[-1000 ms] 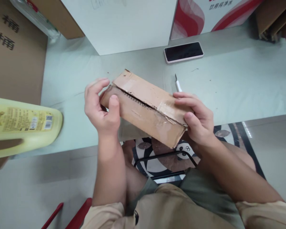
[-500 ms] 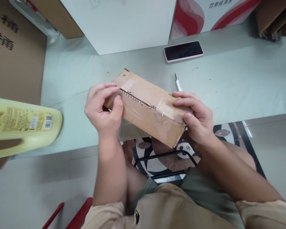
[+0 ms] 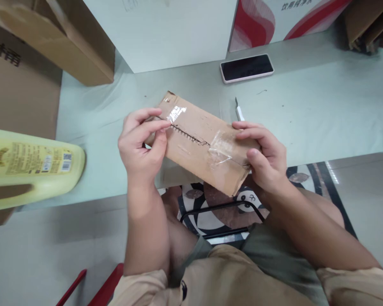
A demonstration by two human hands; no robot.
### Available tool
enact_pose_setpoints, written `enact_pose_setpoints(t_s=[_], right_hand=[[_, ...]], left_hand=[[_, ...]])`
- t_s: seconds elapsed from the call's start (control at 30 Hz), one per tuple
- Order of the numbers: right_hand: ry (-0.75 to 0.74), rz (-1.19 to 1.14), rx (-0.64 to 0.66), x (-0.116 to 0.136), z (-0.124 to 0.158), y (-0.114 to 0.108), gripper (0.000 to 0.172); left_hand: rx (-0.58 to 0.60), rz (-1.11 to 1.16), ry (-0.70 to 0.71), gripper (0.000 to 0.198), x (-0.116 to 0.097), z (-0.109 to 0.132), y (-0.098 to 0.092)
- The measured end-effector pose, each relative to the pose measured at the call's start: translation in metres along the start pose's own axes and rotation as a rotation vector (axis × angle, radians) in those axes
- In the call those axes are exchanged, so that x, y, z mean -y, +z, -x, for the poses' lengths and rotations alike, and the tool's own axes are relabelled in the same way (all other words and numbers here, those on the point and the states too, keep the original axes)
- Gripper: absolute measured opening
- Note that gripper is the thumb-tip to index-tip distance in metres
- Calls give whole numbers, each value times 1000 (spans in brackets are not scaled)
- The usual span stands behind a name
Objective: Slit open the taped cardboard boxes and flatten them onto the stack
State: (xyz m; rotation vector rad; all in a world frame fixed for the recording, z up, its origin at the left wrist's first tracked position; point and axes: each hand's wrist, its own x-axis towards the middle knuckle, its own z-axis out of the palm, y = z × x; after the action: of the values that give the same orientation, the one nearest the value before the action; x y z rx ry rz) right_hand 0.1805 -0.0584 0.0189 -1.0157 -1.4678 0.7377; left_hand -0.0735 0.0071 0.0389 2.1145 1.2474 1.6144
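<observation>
A small brown cardboard box (image 3: 207,146) is tilted over the table's front edge between my two hands. My left hand (image 3: 143,138) grips its left end, with the thumb and fingertips at the seam. A shiny strip of clear tape (image 3: 176,114) lies by those fingertips; whether they pinch it I cannot tell. My right hand (image 3: 264,153) is closed around the box's right end, near a wider crumpled piece of clear tape (image 3: 221,146). Along the middle, the seam is slit and ragged. A white-handled craft knife (image 3: 239,111) lies just beyond the box.
A phone (image 3: 247,68) lies at the back, before a large white box (image 3: 178,38) and a red-and-white carton (image 3: 284,21). A yellow jug (image 3: 35,170) is at the left, with cardboard boxes (image 3: 86,55) behind it. Folded cardboard (image 3: 367,25) stands at the far right.
My left hand has shifted slightly right along the seam, and the tape there now catches the light. At the upper left, a cardboard box has moved nearer, covering the clear bottle.
</observation>
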Motion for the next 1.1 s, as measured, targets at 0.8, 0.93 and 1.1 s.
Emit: enact_pose_setpoints(t_s=[0.8, 0.93, 1.1], right_hand=[[-35, 54, 33, -3, -3, -3, 42], [8, 71, 26, 2, -4, -3, 36], [5, 52, 54, 3, -6, -4, 29]], left_hand=[[-28, -22, -89, 12, -1, 3, 0], [111, -85, -12, 23, 1, 1, -8], [185, -181, 69, 30, 9, 1, -11]])
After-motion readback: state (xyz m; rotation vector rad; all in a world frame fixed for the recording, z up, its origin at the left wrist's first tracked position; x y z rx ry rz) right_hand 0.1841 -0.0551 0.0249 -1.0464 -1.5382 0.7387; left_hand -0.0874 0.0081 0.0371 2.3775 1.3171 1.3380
